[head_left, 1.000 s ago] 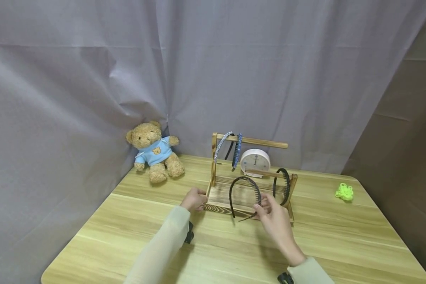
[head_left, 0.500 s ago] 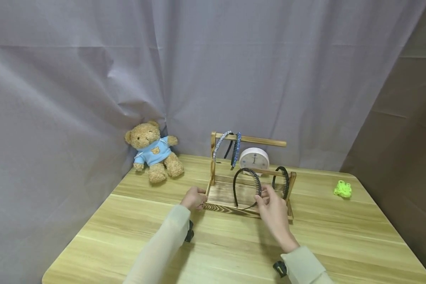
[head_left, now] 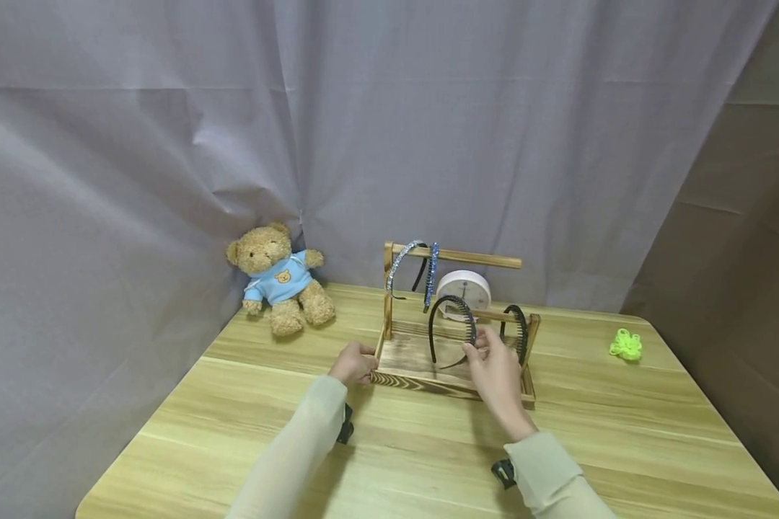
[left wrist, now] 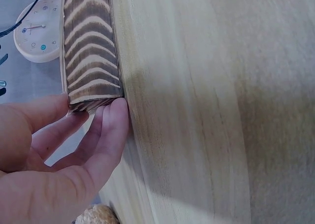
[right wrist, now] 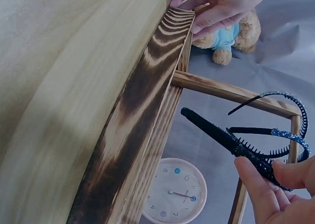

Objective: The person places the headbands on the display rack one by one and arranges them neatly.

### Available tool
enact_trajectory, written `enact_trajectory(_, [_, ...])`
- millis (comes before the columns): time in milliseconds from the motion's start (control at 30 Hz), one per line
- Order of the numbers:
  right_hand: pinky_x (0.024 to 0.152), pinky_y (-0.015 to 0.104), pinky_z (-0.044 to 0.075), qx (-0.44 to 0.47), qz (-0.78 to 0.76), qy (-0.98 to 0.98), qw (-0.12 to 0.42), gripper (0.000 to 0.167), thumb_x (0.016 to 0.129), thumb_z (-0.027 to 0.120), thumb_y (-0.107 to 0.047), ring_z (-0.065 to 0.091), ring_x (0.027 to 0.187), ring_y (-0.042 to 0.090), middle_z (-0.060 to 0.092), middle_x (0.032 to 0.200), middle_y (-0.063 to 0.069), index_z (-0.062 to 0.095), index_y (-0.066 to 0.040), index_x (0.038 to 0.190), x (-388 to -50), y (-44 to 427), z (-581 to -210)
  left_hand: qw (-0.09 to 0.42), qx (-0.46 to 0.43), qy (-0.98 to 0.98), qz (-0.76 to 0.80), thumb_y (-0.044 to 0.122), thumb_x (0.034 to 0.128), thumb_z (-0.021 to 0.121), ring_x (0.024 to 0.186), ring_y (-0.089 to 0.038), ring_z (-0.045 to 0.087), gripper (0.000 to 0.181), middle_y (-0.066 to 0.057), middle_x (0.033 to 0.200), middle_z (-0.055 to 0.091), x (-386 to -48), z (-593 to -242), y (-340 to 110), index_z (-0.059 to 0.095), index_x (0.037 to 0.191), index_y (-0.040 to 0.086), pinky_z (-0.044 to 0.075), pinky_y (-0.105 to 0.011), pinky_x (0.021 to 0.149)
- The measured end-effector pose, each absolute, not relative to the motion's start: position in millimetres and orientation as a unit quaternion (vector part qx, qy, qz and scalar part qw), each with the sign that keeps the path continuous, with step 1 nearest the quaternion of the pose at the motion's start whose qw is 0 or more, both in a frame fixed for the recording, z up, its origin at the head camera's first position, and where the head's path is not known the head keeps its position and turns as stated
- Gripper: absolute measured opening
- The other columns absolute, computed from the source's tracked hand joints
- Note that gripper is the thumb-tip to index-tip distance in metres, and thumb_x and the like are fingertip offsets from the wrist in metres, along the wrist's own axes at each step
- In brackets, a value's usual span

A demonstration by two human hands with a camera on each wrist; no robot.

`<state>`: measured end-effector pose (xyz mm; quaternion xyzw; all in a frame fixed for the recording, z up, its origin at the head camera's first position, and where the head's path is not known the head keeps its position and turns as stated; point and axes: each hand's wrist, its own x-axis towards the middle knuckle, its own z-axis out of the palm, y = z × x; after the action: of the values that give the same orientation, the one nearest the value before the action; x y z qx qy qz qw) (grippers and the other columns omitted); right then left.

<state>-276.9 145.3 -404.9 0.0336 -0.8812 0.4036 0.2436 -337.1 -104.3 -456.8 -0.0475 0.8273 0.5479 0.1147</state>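
My left hand (head_left: 353,364) grips the front left corner of a wooden display rack (head_left: 415,383); in the left wrist view its thumb and fingers pinch the striped end. My right hand (head_left: 498,371) pinches the right side of a black toothed headband (head_left: 452,298), holding it upright over the rack's tray. The right wrist view shows this headband (right wrist: 209,128) between thumb and fingers. A silver glittery headband (head_left: 399,261) and a blue glittery headband (head_left: 431,274) hang from the upper bar. Another black headband (head_left: 523,339) hangs at the lower bar's right end, partly behind my right hand.
A round white clock (head_left: 480,288) stands behind the rack. To the left sits a teddy bear (head_left: 284,277) in a blue shirt. A bright green tangled bundle (head_left: 626,345) lies on the wooden table (head_left: 415,461) at the right. Grey curtain hangs behind.
My right hand has lifted the black headband upward and farther back, toward the lower bar. The left hand keeps its hold on the rack's corner.
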Motion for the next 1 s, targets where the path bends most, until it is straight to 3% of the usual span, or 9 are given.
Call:
enact_trajectory(167, [0.074,0.047,0.053,0.024,0.401,-0.885,0.237,0.029,0.091,0.068,-0.012,0.070,0.080,0.028,0.071,0.099,0.016,0.061,-0.004,0.118,-279.1,143.8,-403.5,0.112,-0.047,0.833,0.540,0.001,0.0955,0.056,0.048,-0.006,0.041,0.040,-0.007,0.081,0.059,-337.7,-459.4,-104.0,0.052,0.135,-0.006,0.046,-0.017,0.047])
enact_trajectory(633, [0.075,0.047,0.053,0.015,0.405,-0.881,0.245,0.021,0.090,0.068,-0.011,0.069,0.079,0.029,0.070,0.092,0.014,0.061,-0.004,0.109,-280.3,143.4,-403.6,0.116,-0.046,0.830,0.543,0.002,0.0956,0.057,0.048,-0.006,0.042,0.041,-0.005,0.077,0.057,-339.1,-460.0,-105.4,0.053,0.135,-0.005,0.045,-0.017,0.046])
enact_trajectory(1000, [0.074,0.047,0.054,0.008,0.398,-0.881,0.255,0.024,0.091,0.067,-0.010,0.067,0.081,0.030,0.068,0.091,0.014,0.060,-0.004,0.112,-282.4,151.1,-411.0,0.112,-0.047,0.829,0.545,0.002,0.0955,0.057,0.050,-0.007,0.043,0.040,-0.013,0.095,0.063,-338.2,-458.3,-104.7,0.053,0.135,-0.006,0.046,-0.019,0.048])
